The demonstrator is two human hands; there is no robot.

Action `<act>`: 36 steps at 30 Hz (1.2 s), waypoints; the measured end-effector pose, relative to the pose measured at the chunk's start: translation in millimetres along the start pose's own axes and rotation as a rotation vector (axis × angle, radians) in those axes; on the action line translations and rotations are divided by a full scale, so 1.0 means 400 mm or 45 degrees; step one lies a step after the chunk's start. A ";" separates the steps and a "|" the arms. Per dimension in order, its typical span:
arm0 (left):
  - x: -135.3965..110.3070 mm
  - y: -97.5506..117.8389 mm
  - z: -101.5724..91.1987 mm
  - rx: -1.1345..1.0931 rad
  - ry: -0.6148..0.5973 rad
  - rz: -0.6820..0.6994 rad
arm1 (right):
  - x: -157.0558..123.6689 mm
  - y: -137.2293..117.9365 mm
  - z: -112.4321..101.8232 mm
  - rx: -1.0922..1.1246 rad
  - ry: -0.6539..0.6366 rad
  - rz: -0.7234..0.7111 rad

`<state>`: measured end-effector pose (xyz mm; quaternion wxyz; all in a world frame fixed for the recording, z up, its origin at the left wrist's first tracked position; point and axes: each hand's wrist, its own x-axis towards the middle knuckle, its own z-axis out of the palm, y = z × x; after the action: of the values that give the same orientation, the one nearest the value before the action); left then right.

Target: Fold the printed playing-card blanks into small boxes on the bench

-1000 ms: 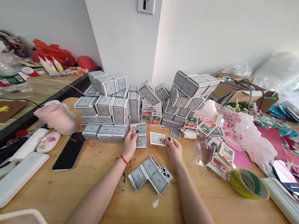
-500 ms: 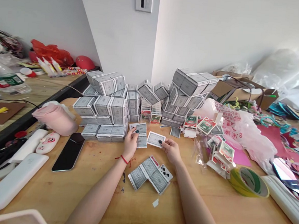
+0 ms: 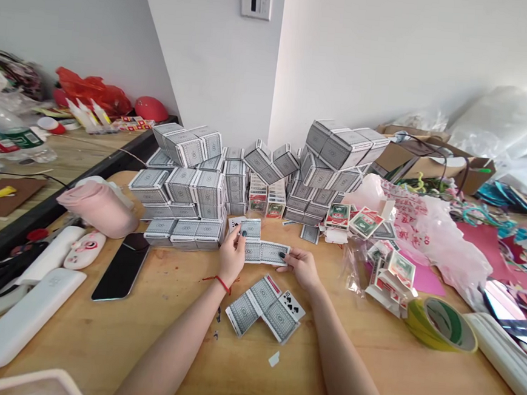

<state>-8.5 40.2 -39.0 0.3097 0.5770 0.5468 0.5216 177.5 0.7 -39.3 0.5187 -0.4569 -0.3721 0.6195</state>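
My left hand is closed on a small joined piece of playing cards, its thumb across the patterned backs. Between the thumb and fingers of my right hand is a single playing card, back side up, its left edge meeting the piece in my left hand. Below my hands on the table lies another group of joined cards, with a ten of spades showing its face. Behind them stand stacked blocks made of cards.
Card boxes and a roll of yellow-green tape lie to the right, near a plastic bag. On the left are a phone, a white power bank and a pink roll. A paper scrap lies in front.
My right hand has brought its card slightly left and down, closing the gap to the left-hand cards. The group lying on the table has stayed put.
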 end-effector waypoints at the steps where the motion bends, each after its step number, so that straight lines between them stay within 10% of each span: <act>1: -0.002 0.001 0.000 -0.001 -0.014 0.015 | 0.000 0.000 0.001 -0.018 -0.011 0.007; 15: -0.025 0.004 0.035 0.033 -0.048 0.007 | -0.007 0.006 0.040 -0.154 -0.120 0.013; 25: -0.015 0.002 0.028 -0.069 -0.090 -0.043 | 0.028 0.003 -0.069 -1.383 0.874 -0.658; 36: -0.014 0.002 0.028 -0.078 -0.075 -0.024 | 0.031 0.015 -0.073 -1.627 0.766 -0.633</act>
<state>2.9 37.2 -42.5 0.3480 0.5771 0.5267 0.5181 203.0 11.5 -56.0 0.3563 -0.7215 -0.5937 -0.0045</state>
